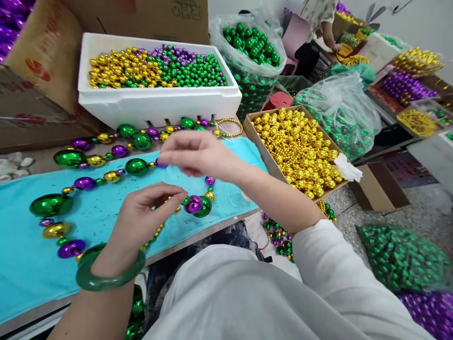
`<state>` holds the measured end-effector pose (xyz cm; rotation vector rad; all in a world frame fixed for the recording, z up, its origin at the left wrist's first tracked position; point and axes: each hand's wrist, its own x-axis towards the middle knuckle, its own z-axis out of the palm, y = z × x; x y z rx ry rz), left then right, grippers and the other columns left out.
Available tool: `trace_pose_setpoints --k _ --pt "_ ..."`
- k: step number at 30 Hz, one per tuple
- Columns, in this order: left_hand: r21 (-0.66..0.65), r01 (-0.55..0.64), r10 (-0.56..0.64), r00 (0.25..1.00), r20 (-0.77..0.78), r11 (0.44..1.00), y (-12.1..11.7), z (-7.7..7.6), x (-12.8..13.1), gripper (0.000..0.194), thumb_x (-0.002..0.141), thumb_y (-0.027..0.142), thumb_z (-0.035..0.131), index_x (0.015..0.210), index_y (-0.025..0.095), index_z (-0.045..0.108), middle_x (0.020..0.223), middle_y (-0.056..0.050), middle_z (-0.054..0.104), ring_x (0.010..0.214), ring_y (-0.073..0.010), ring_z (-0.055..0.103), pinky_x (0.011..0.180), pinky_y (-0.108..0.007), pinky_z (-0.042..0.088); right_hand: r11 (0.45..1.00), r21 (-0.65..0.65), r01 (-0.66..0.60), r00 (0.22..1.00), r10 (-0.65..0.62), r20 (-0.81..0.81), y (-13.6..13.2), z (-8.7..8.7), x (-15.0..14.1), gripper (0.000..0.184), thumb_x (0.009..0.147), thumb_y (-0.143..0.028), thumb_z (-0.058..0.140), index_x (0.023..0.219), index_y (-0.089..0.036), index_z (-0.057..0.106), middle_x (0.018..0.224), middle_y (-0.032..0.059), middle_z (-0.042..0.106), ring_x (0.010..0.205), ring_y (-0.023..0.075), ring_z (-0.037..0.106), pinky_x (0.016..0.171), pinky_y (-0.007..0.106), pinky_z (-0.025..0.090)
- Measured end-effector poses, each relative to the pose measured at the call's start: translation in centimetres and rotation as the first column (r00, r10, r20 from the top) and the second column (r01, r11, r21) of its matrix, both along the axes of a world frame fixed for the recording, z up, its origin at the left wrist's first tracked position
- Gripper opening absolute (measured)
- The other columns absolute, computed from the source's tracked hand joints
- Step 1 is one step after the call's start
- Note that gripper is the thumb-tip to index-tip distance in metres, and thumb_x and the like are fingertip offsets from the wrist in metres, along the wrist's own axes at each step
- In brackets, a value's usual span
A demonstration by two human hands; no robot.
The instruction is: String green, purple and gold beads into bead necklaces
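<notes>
My left hand (145, 215), with a green bangle on its wrist, pinches the end of a bead strand (106, 177) next to a purple bead (193, 204) and a green bead (205, 206). My right hand (193, 153) hovers above the turquoise cloth (106, 217), its fingers pinched on a small purple bead (161, 164). The strand of large and small green, gold and purple beads loops over the cloth. A thin white thread (235, 198) lies near the cloth's right edge.
A white foam box (159, 101) of gold, green and purple beads stands behind the cloth. A cardboard tray (258, 141) of gold beads is at right. Bags of green beads (253, 45) and another person (323, 21) are farther back. Bags of green and purple beads lie on the floor.
</notes>
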<state>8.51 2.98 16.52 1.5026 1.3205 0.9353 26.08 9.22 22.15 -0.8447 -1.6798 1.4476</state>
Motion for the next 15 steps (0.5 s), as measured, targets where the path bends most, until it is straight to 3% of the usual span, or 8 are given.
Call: trace_pose_setpoints --k 2,4,6,8,11,15 --pt "-0.023 0.022 -0.025 0.991 -0.132 0.999 0.2 -0.8 -0.1 0.022 0.068 0.045 0.073 0.072 0.024 0.073 0.067 -0.001 0.068 0.060 -0.0161 0.057 0.052 -0.026 0.045 0.965 0.119 0.235 0.959 -0.250 0.131 0.6 -1.0 3.1 0.010 0.088 -0.025 0.054 0.089 -0.016 0.060 0.076 -0.0022 0.056 0.070 0.0086 0.052 0.058 0.019 0.038" --pt "-0.058 0.029 -0.040 0.977 -0.212 0.998 0.4 -1.8 -0.5 0.025 0.069 0.048 0.070 0.074 0.024 0.073 0.067 -0.001 0.067 0.059 -0.0163 0.057 0.052 -0.025 0.044 0.878 0.288 0.381 0.800 -0.470 0.373 0.8 -3.6 6.6 0.009 0.087 -0.019 0.053 0.087 -0.016 0.062 0.082 0.0013 0.059 0.081 0.0125 0.055 0.068 0.022 0.041" --pt "-0.036 0.056 -0.063 0.961 -0.269 0.998 0.7 -2.6 -1.0 0.025 0.071 0.048 0.067 0.074 0.024 0.072 0.075 -0.002 0.069 0.066 -0.0177 0.060 0.055 -0.025 0.045 0.882 0.319 0.348 0.522 -0.465 0.715 0.1 -7.2 9.5 0.012 0.084 -0.013 0.053 0.079 -0.016 0.064 0.083 0.0058 0.063 0.086 0.0177 0.057 0.075 0.028 0.041" --pt "0.011 0.102 -0.093 0.940 -0.329 0.995 0.9 -2.9 -1.5 0.024 0.075 0.047 0.064 0.072 0.024 0.070 0.081 -0.003 0.070 0.071 -0.0189 0.061 0.058 -0.025 0.045 0.926 0.225 0.304 0.242 -0.303 0.922 -1.2 -10.7 11.4 0.012 0.082 -0.014 0.056 0.081 -0.017 0.067 0.089 0.0095 0.067 0.088 0.0222 0.060 0.075 0.031 0.042" --pt "0.032 0.156 -0.129 0.899 -0.419 0.987 1.3 -2.7 -1.9 0.025 0.079 0.048 0.059 0.076 0.024 0.068 0.084 -0.002 0.069 0.075 -0.0192 0.062 0.058 -0.025 0.044 0.905 0.237 0.353 0.126 -0.297 0.947 -3.2 -14.2 13.1 0.018 0.087 -0.016 0.051 0.090 -0.014 0.068 0.099 0.0164 0.067 0.095 0.0266 0.061 0.075 0.032 0.043" --pt "0.042 0.155 -0.122 0.892 -0.436 0.987 1.5 -2.3 -2.0 0.025 0.082 0.048 0.058 0.083 0.024 0.066 0.086 -0.001 0.067 0.078 -0.0186 0.060 0.063 -0.025 0.044 0.823 0.314 0.473 0.036 -0.374 0.927 -4.0 -15.7 14.4 0.027 0.093 -0.031 0.047 0.101 -0.014 0.067 0.107 0.0161 0.066 0.102 0.0266 0.060 0.079 0.032 0.044"
